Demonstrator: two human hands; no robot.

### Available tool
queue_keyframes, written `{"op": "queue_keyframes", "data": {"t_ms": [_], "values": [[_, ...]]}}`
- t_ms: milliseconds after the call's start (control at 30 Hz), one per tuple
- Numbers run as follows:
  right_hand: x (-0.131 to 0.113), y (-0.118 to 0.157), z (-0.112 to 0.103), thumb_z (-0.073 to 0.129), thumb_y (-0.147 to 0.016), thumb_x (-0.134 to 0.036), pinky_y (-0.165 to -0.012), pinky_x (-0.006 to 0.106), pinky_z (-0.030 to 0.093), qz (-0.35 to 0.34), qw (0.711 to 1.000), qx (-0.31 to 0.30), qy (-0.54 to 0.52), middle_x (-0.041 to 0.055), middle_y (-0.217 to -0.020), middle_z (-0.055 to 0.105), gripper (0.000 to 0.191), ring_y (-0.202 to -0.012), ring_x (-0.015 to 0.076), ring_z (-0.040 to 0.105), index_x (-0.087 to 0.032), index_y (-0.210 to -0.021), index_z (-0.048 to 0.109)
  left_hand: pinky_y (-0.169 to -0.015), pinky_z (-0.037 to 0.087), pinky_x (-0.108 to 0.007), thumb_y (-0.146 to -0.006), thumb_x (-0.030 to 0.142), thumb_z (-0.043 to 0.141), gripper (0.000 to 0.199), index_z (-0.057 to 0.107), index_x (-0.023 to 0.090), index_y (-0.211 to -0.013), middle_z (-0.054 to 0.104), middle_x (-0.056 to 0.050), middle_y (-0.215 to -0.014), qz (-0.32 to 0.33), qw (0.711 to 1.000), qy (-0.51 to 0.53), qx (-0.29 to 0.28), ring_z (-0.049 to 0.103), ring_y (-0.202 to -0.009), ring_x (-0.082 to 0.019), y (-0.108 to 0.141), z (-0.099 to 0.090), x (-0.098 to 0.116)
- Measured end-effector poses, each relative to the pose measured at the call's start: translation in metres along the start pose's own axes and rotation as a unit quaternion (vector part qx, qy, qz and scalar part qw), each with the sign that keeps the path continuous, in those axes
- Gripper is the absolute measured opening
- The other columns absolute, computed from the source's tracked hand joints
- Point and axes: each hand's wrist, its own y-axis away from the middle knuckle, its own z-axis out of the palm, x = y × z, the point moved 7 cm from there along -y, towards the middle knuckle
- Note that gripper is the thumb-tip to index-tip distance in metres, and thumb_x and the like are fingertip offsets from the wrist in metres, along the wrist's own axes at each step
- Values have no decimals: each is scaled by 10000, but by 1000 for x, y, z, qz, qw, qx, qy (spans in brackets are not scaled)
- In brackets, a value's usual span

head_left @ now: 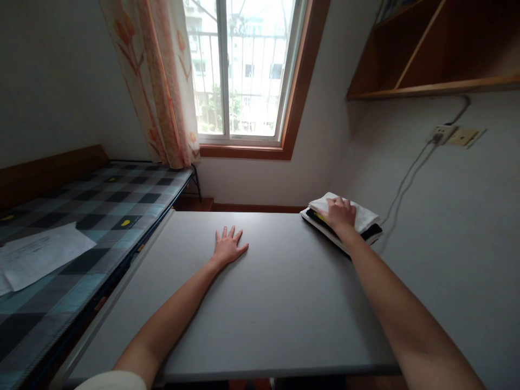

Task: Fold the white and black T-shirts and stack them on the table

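Observation:
My left hand (229,246) lies flat on the grey table (260,314), its fingers spread and nothing in it. At the table's back right corner is a stack of folded cloths, white on top (365,218) with black and white layers below. My right hand (341,214) rests on top of this stack, fingers bent over the white layer. A bit of yellow shows on the black layer beside the hand. How firmly the right fingers grip the cloth is hard to see.
A bed with a checked mattress (154,187) stands along the left, with white papers (44,254) on it. A window (244,70) and floral curtain (162,81) are ahead. At right, a cable (400,197) hangs from a wall socket (443,132) below a wooden shelf (439,86).

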Motion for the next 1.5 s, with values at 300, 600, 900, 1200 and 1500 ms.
{"op": "queue_keyframes", "data": {"t_ms": [300,600,900,1200,1500], "values": [[40,-16,4,541,-815,-445,-657,311,441,77,984,-141,-74,162,-956,709,349,-844,259,633,-168,-895,737,-1107,61,-624,-838,638,436,679,438,277,-1413,327,-108,-1528,0,1000,22,1,174,-1417,-408,1,0,-1],[-108,5,-59,624,-686,-653,-545,250,414,-55,768,-165,-616,26,-674,653,514,-613,160,568,-149,-770,678,-1094,306,-484,-866,585,481,704,349,213,-1449,408,-156,-1468,78,869,488,12,366,-1358,-289,-11,-10,31],[-112,4,-50,604,-756,-553,-702,306,508,5,676,-137,-724,29,-828,697,407,-748,178,629,-198,-953,636,-932,482,-399,-791,518,652,871,202,294,-1502,482,-140,-1400,97,748,656,-26,535,-1199,-268,-8,-47,60],[-75,23,3,566,-767,-159,-750,276,494,-90,928,-139,-332,96,-905,712,253,-803,182,653,-159,-987,690,-935,470,-378,-822,237,595,316,667,200,-1127,652,-89,-1109,188,947,258,19,602,-1029,-232,-1,-19,68],[-178,86,36,720,-645,-239,-678,235,456,-284,830,-326,-351,23,-805,712,170,-756,170,626,-200,-810,729,-807,493,-327,-851,157,523,202,722,161,-888,652,-64,-828,219,931,280,82,594,-817,-183,-4,-35,64]]}}
